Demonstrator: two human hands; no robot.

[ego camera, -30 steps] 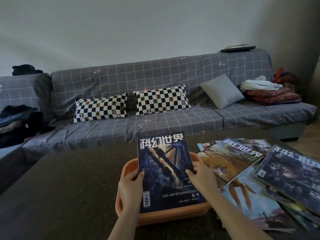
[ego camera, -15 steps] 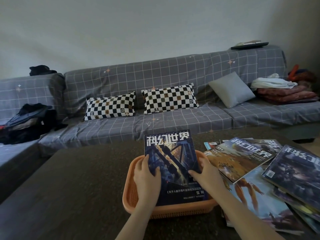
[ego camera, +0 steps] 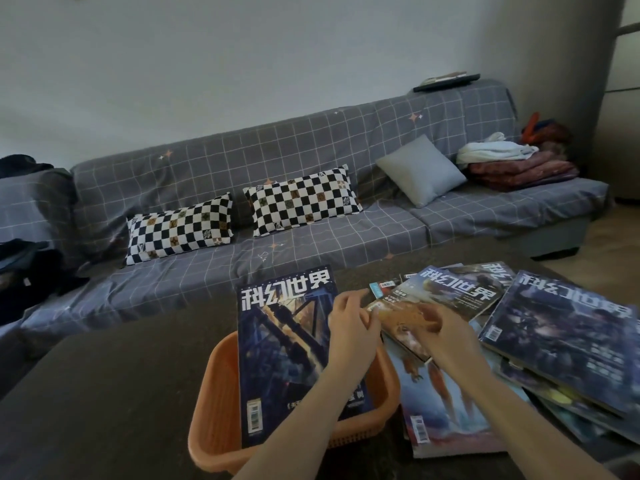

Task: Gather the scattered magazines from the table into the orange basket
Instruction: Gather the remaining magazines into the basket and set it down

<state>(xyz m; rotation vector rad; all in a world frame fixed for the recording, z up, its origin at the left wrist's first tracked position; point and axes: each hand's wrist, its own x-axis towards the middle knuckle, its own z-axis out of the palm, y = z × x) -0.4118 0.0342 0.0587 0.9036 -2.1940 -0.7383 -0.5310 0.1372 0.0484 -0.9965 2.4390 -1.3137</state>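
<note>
A dark blue magazine stands tilted in the orange basket, its top leaning over the far rim. Neither hand holds it. My left hand hovers over the basket's right side, and its loosely curled fingers reach the left corner of a brown-covered magazine. This magazine tops the scattered magazine pile on the dark table. My right hand lies blurred on its near part, and its grip is unclear.
Several more magazines overlap to the right of the basket, out to the table's right edge. Behind the table runs a grey checked sofa with two chequered cushions, a grey cushion and folded blankets. Dark bags lie at its left end.
Both hands have left the blue magazine, which now rests in the basket. They have moved right to the brown-covered magazine on the pile.
</note>
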